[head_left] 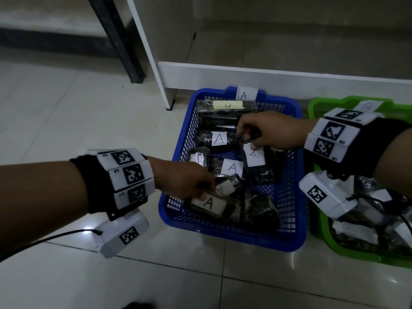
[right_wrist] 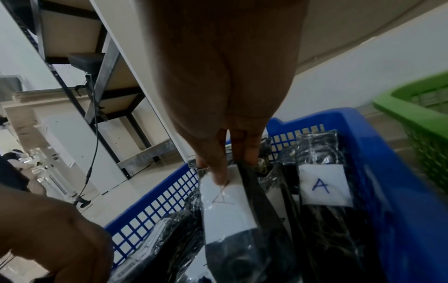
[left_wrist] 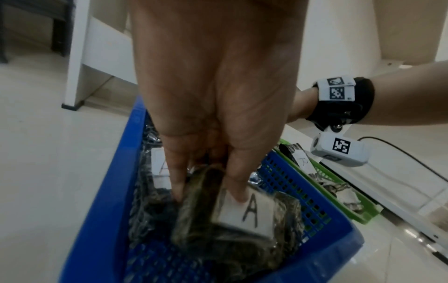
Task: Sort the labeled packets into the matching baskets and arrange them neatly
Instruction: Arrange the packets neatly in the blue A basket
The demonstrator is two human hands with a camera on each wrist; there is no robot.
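A blue basket (head_left: pixel 296 239) tagged A stands on the floor, holding several dark plastic-wrapped packets with white A labels. My left hand (head_left: pixel 189 181) reaches into its near left corner and pinches one A packet (head_left: pixel 209 205), thumb on the label (left_wrist: pixel 244 212). My right hand (head_left: pixel 265 132) is over the basket's middle right and pinches another A packet (head_left: pixel 254 157) by its top edge, thumb on its label (right_wrist: pixel 227 203). One packet (head_left: pixel 227 105) at the basket's far end bears a yellowish label. A green basket (head_left: pixel 321 103) with more packets sits to the right.
White furniture with a low board (head_left: pixel 267 76) runs behind both baskets; a dark metal leg (head_left: pixel 120 41) stands to the far left. Glossy tiled floor (head_left: pixel 89 108) spreads left of and in front of the blue basket. A camera cable (head_left: pixel 44 239) trails from my left wrist.
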